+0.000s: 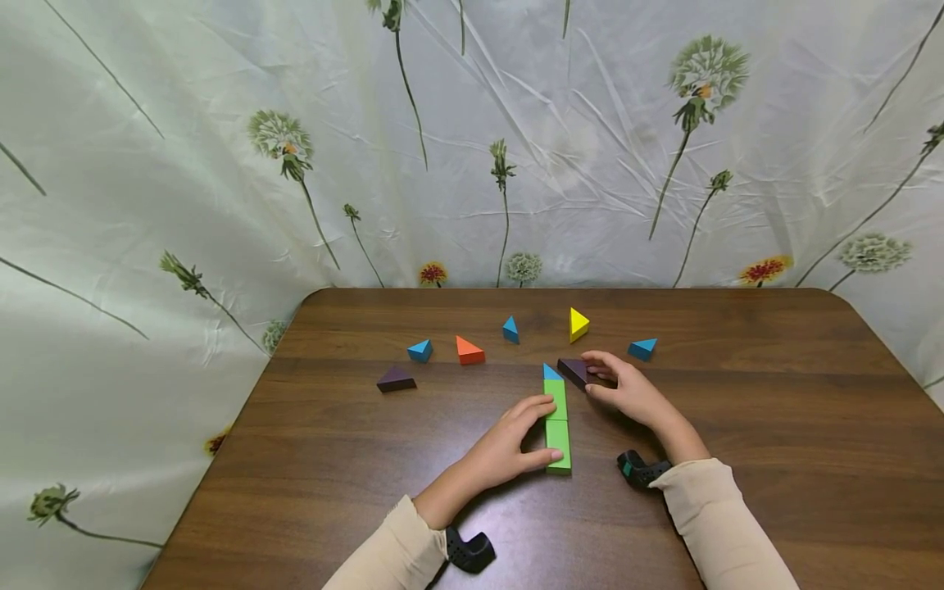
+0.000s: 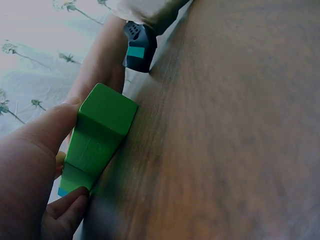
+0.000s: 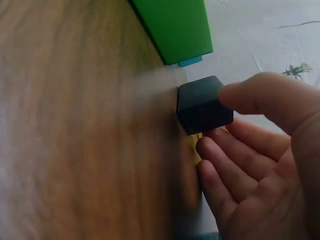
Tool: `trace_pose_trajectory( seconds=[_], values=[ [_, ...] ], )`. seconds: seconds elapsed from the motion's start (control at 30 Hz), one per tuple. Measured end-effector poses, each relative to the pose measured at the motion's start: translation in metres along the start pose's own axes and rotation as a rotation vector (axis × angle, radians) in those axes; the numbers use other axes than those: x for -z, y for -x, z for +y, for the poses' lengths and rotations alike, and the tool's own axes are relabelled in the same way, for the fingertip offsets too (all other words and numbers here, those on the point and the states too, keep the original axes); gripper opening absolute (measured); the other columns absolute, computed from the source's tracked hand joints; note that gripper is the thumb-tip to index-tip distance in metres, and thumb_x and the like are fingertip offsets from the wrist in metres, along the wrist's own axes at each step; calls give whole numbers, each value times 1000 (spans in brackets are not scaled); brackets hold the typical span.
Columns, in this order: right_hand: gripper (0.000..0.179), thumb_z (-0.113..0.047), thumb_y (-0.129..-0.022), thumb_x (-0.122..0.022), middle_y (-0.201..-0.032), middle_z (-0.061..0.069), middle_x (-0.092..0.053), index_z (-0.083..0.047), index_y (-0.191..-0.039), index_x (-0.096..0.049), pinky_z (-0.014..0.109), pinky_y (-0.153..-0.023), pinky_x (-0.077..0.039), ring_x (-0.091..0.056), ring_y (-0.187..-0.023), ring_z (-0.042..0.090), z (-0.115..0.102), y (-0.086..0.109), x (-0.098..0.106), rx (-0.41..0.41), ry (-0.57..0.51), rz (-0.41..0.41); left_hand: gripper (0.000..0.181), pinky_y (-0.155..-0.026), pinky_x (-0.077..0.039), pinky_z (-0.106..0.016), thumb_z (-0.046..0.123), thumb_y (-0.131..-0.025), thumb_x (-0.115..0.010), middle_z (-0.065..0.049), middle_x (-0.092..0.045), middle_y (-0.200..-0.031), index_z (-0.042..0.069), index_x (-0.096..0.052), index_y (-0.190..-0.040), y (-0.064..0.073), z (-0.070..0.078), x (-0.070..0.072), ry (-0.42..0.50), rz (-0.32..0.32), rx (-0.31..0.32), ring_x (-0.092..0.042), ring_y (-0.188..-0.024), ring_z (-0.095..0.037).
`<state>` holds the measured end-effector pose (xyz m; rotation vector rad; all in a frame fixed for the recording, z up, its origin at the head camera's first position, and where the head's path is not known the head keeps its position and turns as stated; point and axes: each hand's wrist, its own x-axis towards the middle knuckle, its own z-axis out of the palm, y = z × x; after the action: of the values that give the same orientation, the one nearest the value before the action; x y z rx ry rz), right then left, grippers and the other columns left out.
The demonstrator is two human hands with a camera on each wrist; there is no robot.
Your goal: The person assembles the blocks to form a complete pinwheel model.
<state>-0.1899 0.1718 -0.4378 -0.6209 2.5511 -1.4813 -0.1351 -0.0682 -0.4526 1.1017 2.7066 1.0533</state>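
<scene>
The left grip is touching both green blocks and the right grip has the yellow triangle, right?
Not yellow: the head view shows the right grip holding a dark purple triangular block. The left grip does touch both green rectangular blocks.

Bright head view, dimmer, blurrier wrist views

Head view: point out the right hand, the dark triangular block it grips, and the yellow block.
Right hand (image 1: 630, 396): head view, on the back of the hand.
Gripped dark block (image 1: 574, 369): head view, on its top face.
Yellow block (image 1: 576, 321): head view, on its top face.
</scene>
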Motion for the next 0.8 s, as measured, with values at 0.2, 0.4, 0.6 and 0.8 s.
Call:
trace_pose_trajectory(
  seconds=[0.2, 0.4, 0.6, 0.8],
  values=[
    [42, 3, -85, -56, -116, 32, -48, 15, -122, -41, 54, -89, -35, -45, -107, 45, -27, 5, 1, 13, 30, 8, 61, -101, -28, -34, 42, -85, -59, 1, -33, -139, 8, -41, -133, 0, -2, -2, -8, 13, -21, -29, -127, -15],
    [43, -5, -86, -59, -116, 25, -52, 8, -125, -44, 51, -90, -36, -48, -108, 38, -10, 0, -4, 12, 78, 25, 60, -101, -28, -33, 40, -84, -60, 0, -33, -139, 8, -42, -132, 0, -4, -3, -8, 27, -40, -30, -127, -15],
    [45, -12, -86, -61, -116, 20, -54, 1, -126, -46, 50, -89, -36, -49, -107, 34, 3, -3, -9, 33, 109, 40, 61, -100, -29, -34, 41, -85, -59, 0, -33, -139, 8, -42, -132, 0, -4, -3, -6, 23, -37, -29, -127, -15],
    [47, -12, -86, -60, -120, 19, -52, 0, -129, -45, 51, -91, -34, -47, -110, 34, 1, -3, -12, 48, 138, 36, 61, -100, -29, -35, 42, -85, -59, 0, -33, -139, 8, -42, -132, 0, -4, -2, -10, 20, -35, -29, -127, -15]
  ],
)
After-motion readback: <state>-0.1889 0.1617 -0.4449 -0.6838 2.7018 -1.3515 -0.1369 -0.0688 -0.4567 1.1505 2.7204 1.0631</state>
